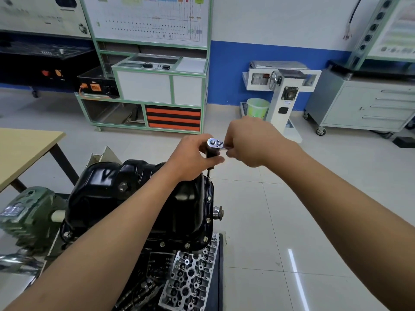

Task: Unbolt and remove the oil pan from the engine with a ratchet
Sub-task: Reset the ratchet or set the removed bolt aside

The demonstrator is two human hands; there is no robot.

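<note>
Both hands on the ratchet (215, 143), left hand (193, 159) gripping the head, right hand (251, 142) clutching the handle, oil pan (134, 194) unremoved, several rim bolts (208, 220) seated.

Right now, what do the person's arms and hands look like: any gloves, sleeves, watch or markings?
Both are bare. The left hand and the right hand wear no gloves. The left forearm and the right forearm are uncovered right to the picture's edge, with no sleeve, watch, wristband or marking in view.
</note>
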